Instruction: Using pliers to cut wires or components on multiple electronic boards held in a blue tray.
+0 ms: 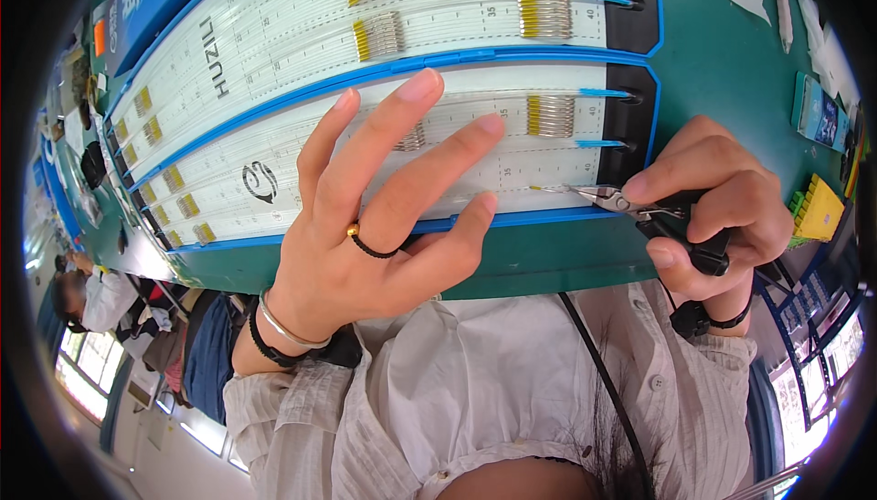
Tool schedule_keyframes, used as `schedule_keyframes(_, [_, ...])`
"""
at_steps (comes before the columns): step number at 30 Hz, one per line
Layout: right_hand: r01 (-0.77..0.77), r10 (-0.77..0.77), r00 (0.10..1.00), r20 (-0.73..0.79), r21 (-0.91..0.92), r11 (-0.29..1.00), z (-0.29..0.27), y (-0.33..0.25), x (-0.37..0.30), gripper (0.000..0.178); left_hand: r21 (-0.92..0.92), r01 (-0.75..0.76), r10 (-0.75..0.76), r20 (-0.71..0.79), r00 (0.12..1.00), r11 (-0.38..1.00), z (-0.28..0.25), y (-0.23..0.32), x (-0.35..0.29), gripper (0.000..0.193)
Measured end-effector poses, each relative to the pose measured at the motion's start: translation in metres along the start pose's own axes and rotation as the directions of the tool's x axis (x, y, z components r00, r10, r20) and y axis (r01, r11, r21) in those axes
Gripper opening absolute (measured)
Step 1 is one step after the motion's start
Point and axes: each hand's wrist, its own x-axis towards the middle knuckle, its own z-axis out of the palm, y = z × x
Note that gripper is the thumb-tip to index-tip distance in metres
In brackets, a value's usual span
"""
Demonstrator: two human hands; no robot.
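Observation:
A long fishing-rig case [274, 130] with white ruled panels and blue edges lies open before me. Rows of fishing hooks [551, 116] with yellowish ends are fixed across it, their clear lines running lengthwise. My left hand [375, 199] rests over the near panel, palm down and fingers spread, partly covering one hook row. Black-handled fine-nosed pliers [630, 203] are gripped in my right hand [722, 194] at the case's near right corner. Their tips point left, at a small thin piece [545, 189] with a yellowish end, perhaps a single hook; whether they pinch it I cannot tell.
The case lies on a green table [699, 52], its near edge close to my body. At the right are a blue-green box [819, 112] and a yellow block [816, 210]. A blue package [151, 7] lies at the far left. Another person [96, 299] sits at the left.

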Motion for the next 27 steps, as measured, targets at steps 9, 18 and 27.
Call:
schedule_keyframes(9, [-0.011,0.011,1.0,0.001,0.0,1.0,0.0008,0.0015,-0.0004,0.028,-0.007,-0.007,0.007,0.003,1.0,1.0,0.0005,-0.0018,-0.0003,0.027])
schedule_keyframes(18, [-0.005,0.005,1.0,-0.005,-0.001,1.0,0.0006,0.0029,0.0011,0.028,0.018,0.027,-0.027,0.009,1.0,0.999,0.0007,0.0016,0.0,0.03])
schedule_keyframes(27, [-0.012,0.012,1.0,-0.006,0.0,1.0,0.0009,0.0025,0.0,0.028,0.032,0.025,-0.026,0.027,0.999,0.999,-0.0009,0.0014,-0.0002,0.032])
